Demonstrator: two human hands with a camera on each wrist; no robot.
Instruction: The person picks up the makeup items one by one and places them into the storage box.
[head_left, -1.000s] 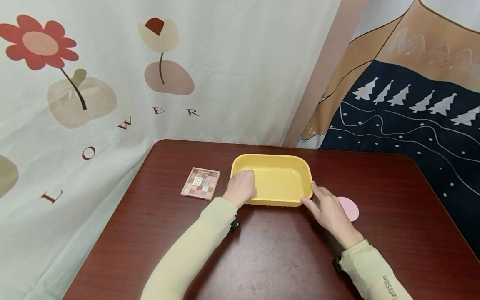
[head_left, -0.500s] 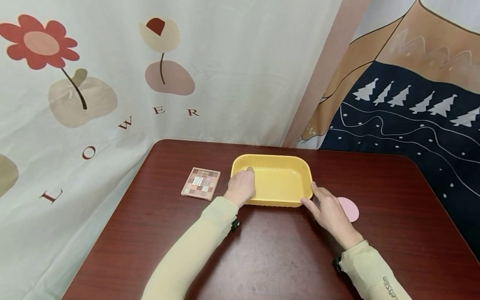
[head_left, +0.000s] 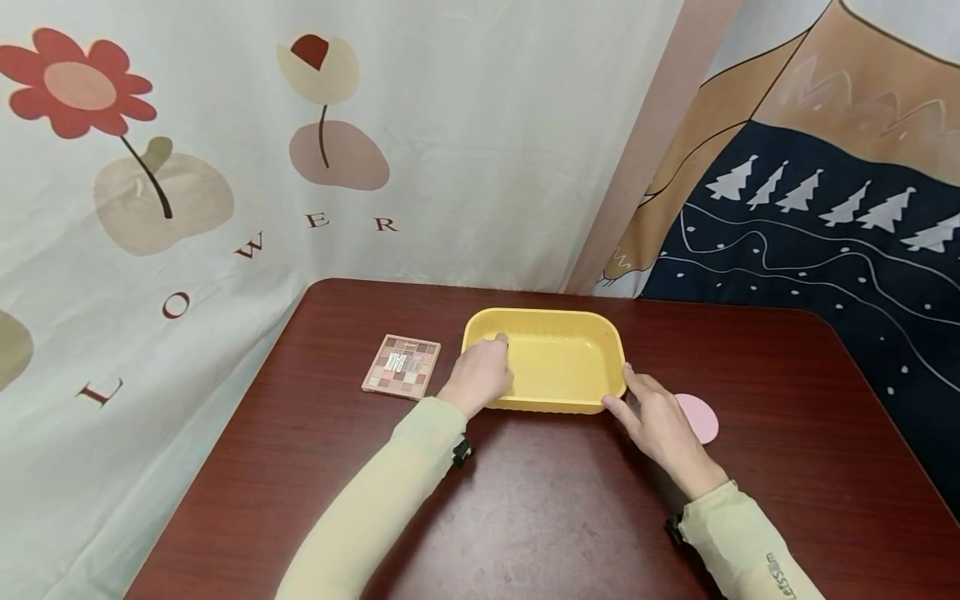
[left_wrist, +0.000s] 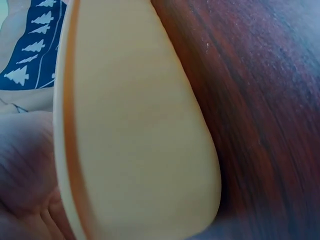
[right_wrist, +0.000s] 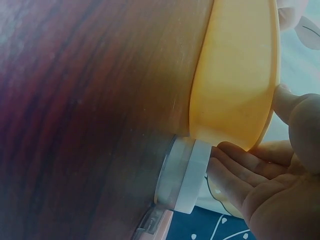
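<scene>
A yellow plastic basin (head_left: 562, 367) stands near the far side of the table. My left hand (head_left: 483, 371) reaches over its near left rim, fingers bent down inside. In the left wrist view the basin's outer wall (left_wrist: 142, 125) covers most of that hand; I cannot tell whether its fingers hold anything. My right hand (head_left: 660, 421) grips the basin's right end, thumb on the near rim and fingers round the outside. In the right wrist view a clear jar with a white lid (right_wrist: 194, 175) stands right by those fingertips.
An eyeshadow palette (head_left: 401, 367) lies left of the basin. A round pink lid (head_left: 697, 418) shows beside my right hand, partly covered by it. A pink-and-clear item (right_wrist: 157, 225) sits past the jar. A printed curtain (head_left: 480, 167) hangs behind the brown table (head_left: 525, 500).
My left hand has barely shifted inside the basin, and its wrist has moved slightly left. My right hand and the basin stay where they were.
</scene>
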